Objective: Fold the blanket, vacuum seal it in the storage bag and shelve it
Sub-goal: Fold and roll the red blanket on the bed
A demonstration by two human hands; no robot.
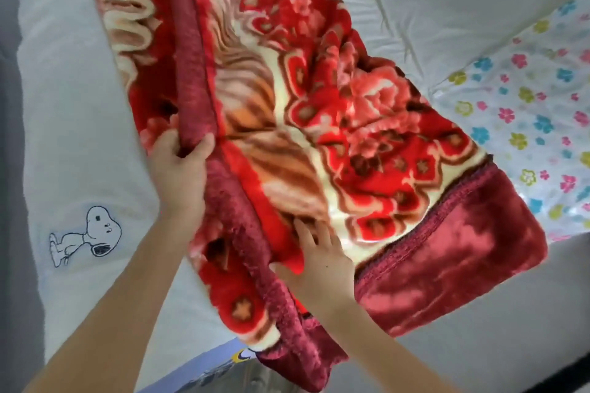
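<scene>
A thick red blanket [335, 112] with a floral pattern and dark red borders lies lengthwise on a white bed [73, 105], folded into a long strip. My left hand [180, 163] grips the lifted dark red edge of the blanket at its left side. My right hand [319, 258] lies on the blanket near its lower end, fingers spread, thumb at the fold's edge. A clear storage bag [526, 124] printed with coloured flowers lies flat at the right, partly under the blanket's corner.
The white bedding carries a cartoon dog print [89, 233] at lower left. A grey edge runs along the far left. The bed's near edge shows at the bottom, with dark floor at lower right.
</scene>
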